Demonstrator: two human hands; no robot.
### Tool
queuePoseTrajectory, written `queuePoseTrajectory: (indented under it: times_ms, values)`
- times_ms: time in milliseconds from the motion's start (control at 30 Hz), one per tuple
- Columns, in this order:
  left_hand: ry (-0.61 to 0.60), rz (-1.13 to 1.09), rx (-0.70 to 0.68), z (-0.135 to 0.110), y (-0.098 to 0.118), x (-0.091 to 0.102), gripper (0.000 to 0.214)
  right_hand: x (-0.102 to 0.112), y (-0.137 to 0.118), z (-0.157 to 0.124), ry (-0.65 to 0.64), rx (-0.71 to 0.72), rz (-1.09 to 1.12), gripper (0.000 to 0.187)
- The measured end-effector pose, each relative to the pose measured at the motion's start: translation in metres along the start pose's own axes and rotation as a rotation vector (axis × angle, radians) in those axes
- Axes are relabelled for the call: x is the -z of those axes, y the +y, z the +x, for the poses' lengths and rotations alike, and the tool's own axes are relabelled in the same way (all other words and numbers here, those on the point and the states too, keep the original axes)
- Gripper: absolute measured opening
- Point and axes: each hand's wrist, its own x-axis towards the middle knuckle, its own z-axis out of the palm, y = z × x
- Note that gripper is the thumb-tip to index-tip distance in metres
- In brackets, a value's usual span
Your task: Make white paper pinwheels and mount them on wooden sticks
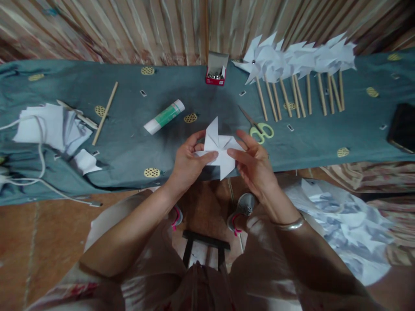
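Both of my hands hold a white folded paper pinwheel (219,147) above the near edge of a teal cloth (129,142). My left hand (189,162) pinches its left side, thumb pressed on the centre. My right hand (254,162) grips the right side with thumb and fingers closed on a blade. A glue stick (164,116) lies to the upper left. Green-handled scissors (259,127) lie just right of the pinwheel. A single wooden stick (105,113) rests further left.
A row of several finished pinwheels on sticks (298,65) lies at the back right. A red box of pins (215,69) stands at the back centre. White paper pieces (52,127) and a cable (42,172) sit left. Paper scraps (343,224) pile at the lower right; a dark object (403,127) lies far right.
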Motion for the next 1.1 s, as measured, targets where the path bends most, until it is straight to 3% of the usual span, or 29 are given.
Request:
queuePoseTrajectory:
  times_ms: [200,433,533,700,1100]
  values:
    - [-0.001,0.044,-0.018,0.0,0.0,0.001,0.062,-0.002,-0.004,0.0,0.055,0.074,-0.046,0.082]
    - [0.01,0.015,-0.014,-0.001,0.0,0.0,0.065,0.008,-0.002,0.006,0.021,0.103,-0.063,0.07]
    - [-0.006,0.015,-0.002,-0.001,-0.001,0.001,0.067,0.006,-0.001,0.005,-0.033,0.084,-0.065,0.078]
    - [-0.011,0.059,-0.033,0.0,-0.003,0.002,0.065,-0.002,0.003,0.003,0.046,0.045,-0.045,0.091]
    - [-0.003,0.178,-0.112,0.001,-0.006,0.002,0.06,0.001,0.017,0.006,0.032,0.218,-0.237,0.086]
